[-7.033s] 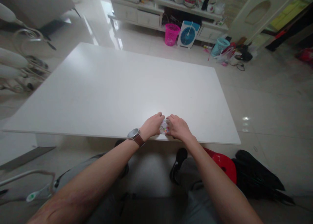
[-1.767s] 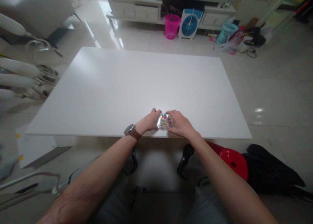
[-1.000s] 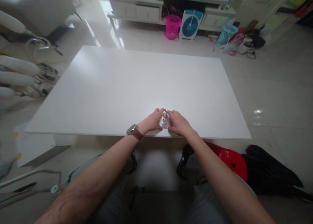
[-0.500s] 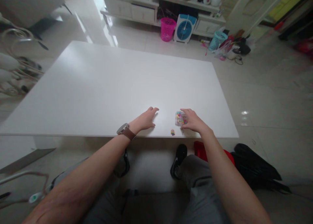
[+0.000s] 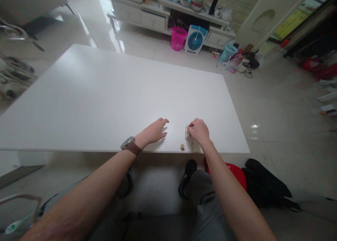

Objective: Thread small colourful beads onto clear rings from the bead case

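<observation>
White table point(image 5: 126, 97), broad and flat. Near edge in use for the small items, probably for easy reach from a seat. Well beyond, on the floor, a blue-and-white fan point(image 5: 195, 40) and a pink basket point(image 5: 178, 39), apart from the handwork.

Left hand point(image 5: 155, 130) at the table, wide, with thumb and fingers apart and nothing in between. Likely in readiness, or simply out of the way. (Watch point(image 5: 128, 142) on that wrist, face up.) Right hand point(image 5: 200, 130) at the clear box point(image 5: 186, 132), with fingers curled in close over its right side. Perhaps to steady the box, perhaps to get at the contents. Box near the table's front edge, between the hands but much nearer the right. Small figure piece point(image 5: 182, 147), yellow and blue, flat by the edge, apart from both hands; probably set there for a plain view of it.

Hard to read: red stool point(image 5: 237, 174), partly behind the right forearm. Right fingertips, too blurred for a verdict on grip; cannot tell whether closed on box, on contents or on nothing. Box's right part, covered by fingers; contents, mere colour. Faint pale mark point(image 5: 192, 145) below the right hand, piece or reflection, impossible to say.
</observation>
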A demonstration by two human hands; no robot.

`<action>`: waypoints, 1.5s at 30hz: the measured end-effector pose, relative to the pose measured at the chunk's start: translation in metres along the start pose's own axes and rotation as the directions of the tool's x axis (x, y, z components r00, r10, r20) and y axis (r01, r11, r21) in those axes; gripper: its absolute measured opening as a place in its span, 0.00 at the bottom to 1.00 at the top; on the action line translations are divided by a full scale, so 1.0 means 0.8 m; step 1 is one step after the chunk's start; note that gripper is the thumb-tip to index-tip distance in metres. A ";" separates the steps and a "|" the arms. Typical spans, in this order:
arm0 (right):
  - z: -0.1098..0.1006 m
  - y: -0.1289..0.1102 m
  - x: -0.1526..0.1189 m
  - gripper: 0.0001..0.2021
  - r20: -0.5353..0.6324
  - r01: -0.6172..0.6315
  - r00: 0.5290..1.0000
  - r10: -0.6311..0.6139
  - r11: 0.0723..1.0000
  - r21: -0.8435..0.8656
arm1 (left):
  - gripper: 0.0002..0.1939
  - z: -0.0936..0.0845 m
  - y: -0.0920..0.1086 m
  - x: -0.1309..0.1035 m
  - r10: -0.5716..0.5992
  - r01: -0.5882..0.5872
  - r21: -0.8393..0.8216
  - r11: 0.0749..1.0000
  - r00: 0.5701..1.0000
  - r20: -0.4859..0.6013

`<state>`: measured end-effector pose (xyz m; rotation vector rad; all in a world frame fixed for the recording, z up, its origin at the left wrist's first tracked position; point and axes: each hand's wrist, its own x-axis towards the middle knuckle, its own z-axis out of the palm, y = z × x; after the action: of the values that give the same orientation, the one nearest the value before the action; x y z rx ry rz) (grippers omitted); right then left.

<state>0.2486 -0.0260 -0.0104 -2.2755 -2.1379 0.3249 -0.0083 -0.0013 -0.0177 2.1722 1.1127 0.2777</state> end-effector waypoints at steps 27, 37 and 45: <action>-0.036 -0.005 -0.009 0.03 -0.323 0.299 0.927 -0.193 0.899 0.321 | 0.06 -0.019 0.011 0.017 -0.209 0.185 -0.592 0.785 0.977 0.027; -0.003 0.023 -0.006 0.06 -0.071 0.074 0.995 -0.069 0.995 0.073 | 0.09 -0.001 -0.005 0.012 -0.112 0.111 -0.032 0.993 0.993 -0.035; 0.002 0.014 -0.006 0.07 -0.102 0.082 0.991 -0.082 0.997 -0.003 | 0.13 0.019 -0.022 0.011 -0.025 0.026 0.085 0.996 0.999 -0.020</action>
<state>0.2591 -0.0315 -0.0131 -2.1458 -2.1722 0.2035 -0.0070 0.0061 -0.0415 2.2328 1.1818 0.2434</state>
